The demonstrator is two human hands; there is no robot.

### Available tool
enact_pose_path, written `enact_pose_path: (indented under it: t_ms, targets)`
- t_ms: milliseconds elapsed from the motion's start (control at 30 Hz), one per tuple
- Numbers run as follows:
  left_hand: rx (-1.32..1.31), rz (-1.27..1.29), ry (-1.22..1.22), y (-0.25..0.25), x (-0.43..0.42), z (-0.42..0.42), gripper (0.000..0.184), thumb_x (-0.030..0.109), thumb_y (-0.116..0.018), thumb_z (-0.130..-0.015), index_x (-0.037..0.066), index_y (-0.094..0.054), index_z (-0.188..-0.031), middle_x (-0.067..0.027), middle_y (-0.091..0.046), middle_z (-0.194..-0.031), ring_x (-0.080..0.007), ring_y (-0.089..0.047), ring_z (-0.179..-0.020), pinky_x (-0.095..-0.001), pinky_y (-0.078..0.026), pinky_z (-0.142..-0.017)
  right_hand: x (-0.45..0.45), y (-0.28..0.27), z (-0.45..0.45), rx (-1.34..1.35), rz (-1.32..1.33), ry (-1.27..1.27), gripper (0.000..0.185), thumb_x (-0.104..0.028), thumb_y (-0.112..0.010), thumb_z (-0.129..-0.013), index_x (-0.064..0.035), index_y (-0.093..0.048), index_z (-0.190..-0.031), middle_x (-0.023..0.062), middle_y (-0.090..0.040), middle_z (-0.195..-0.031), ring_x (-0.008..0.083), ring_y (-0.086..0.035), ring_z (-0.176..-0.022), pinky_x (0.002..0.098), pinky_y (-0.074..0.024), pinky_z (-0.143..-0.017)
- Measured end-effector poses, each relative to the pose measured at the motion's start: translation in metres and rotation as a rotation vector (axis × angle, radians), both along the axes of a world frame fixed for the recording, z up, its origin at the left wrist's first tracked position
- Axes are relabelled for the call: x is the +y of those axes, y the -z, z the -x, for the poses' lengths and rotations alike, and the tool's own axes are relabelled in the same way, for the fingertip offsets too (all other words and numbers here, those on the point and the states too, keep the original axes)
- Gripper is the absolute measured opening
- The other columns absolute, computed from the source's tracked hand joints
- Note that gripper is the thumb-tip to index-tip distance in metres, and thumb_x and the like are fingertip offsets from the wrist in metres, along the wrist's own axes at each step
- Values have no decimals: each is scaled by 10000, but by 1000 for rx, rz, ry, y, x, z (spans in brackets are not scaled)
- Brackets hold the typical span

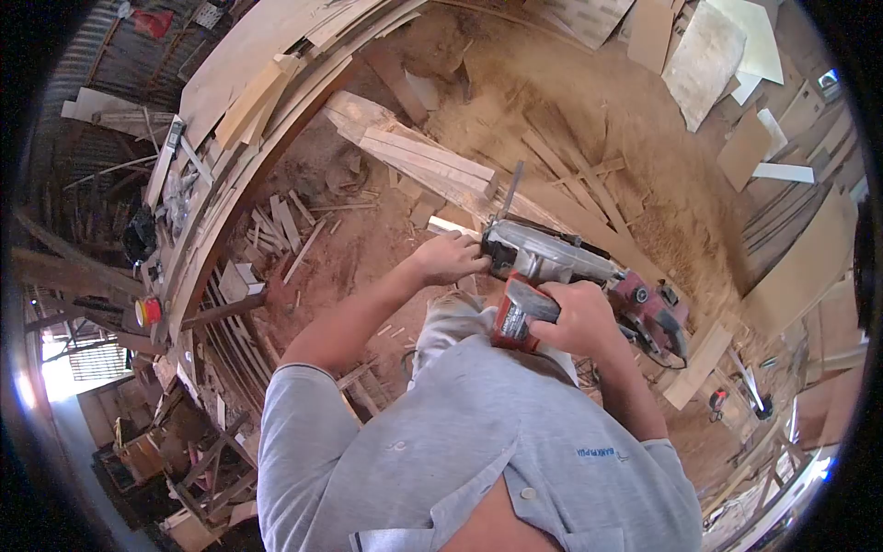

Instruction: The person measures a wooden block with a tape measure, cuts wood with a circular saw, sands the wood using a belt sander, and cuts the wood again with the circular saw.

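A red and grey power saw, by its shape a circular saw, rests along a long timber beam in front of my waist. My right hand is wrapped over the saw near its red, labelled motor housing. At the front end of the saw, my left hand has its fingers curled against the dark metal part; the fingertips are partly hidden. A thin flat metal bar sticks out ahead of the saw. The blade cannot be seen.
Curved stacked boards rise on the left. Offcuts litter the floor there. Sawdust and loose strips lie beyond the beam. Sheet pieces lean at the upper right. A tape measure lies at the right.
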State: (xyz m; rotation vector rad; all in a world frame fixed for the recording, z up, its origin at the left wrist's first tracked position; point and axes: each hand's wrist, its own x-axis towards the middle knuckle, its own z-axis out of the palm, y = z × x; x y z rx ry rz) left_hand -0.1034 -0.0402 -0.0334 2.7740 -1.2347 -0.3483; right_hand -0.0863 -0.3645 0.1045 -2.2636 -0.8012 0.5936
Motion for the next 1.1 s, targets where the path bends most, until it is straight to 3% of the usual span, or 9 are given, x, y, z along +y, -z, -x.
enact_pose_path:
  t_ms: [167, 400, 500, 600, 700, 733, 833, 933, 1100]
  targets:
    - [-85, 117, -4, 11, 1, -4, 168, 277, -656, -914, 168, -629, -1039, -40, -640, -923, -280, -708, -955, -440, -585, -793, 1, -2, -3, 33, -9, 20, 486, -371, -774, -698, -29, -789, -1043, 240, -737, -863, 437, -723, -819, 498, -589, -770]
    - [256, 180, -983, -13, -67, 22, 434, 394, -518, -1100, 51, -664, -880, -259, -709, -812, -445, -723, -829, -580, -559, -727, 1, 1, -9, 102, -43, 121, 481, -405, -763, -723, -42, -797, -1037, 240, -752, -896, 445, -730, -853, 511, -593, -803]
    - [130, 381, -1138, 35, -76, 34, 513, 432, -468, -1122, 41, -680, -867, -258, -727, -803, -459, -726, -783, -562, -567, -736, 1, 0, -13, 115, -37, 131, 465, -385, -760, -726, -35, -797, -1030, 241, -750, -900, 448, -728, -850, 507, -593, -793]
    - [380, 660, -1312, 33, -70, 34, 506, 446, -542, -1112, 33, -703, -870, -239, -722, -776, -401, -737, -747, -507, -569, -718, -2, 5, -16, 115, -57, 143, 456, -371, -772, -727, -35, -797, -1034, 241, -750, -896, 449, -729, -842, 505, -593, -780]
    - [295, 667, -1566, 11, -64, 43, 475, 454, -657, -1076, 11, -719, -917, -219, -736, -822, -322, -746, -775, -443, -571, -720, -4, 14, -20, 90, -76, 154, 454, -372, -790, -730, -41, -799, -1041, 238, -751, -887, 447, -732, -831, 500, -595, -771]
    - [284, 600, -1579, 11, -58, 46, 409, 396, -753, -1034, -12, -729, -1061, -172, -769, -966, -228, -749, -891, -390, -584, -754, -4, 17, -22, 80, -78, 161, 454, -373, -796, -731, -43, -800, -1043, 237, -751, -884, 446, -733, -828, 498, -595, -769]
    - [757, 1430, -1598, 41, -58, 58, 336, 271, -756, -1043, -21, -696, -1197, -107, -770, -1104, -177, -728, -988, -337, -595, -812, -3, 20, -26, 98, -130, 164, 464, -384, -808, -738, -50, -801, -1059, 235, -751, -877, 442, -736, -827, 494, -596, -770]
    - [906, 1745, -1424, 35, -60, 39, 281, 105, -741, -1033, -18, -671, -1276, -57, -757, -1163, -126, -709, -1019, -283, -594, -861, 8, 21, -33, 111, -108, 147, 463, -368, -809, -740, -47, -798, -1073, 236, -750, -876, 438, -737, -827, 490, -597, -769]
    - [895, 1932, -1508, 58, -56, 31, 217, 9, -681, -1038, -14, -688, -1254, -46, -756, -1139, -104, -708, -995, -253, -585, -873, 28, 13, -40, 160, -85, 111, 489, -335, -827, -756, 6, -778, -1103, 241, -765, -893, 420, -763, -850, 458, -604, -794]
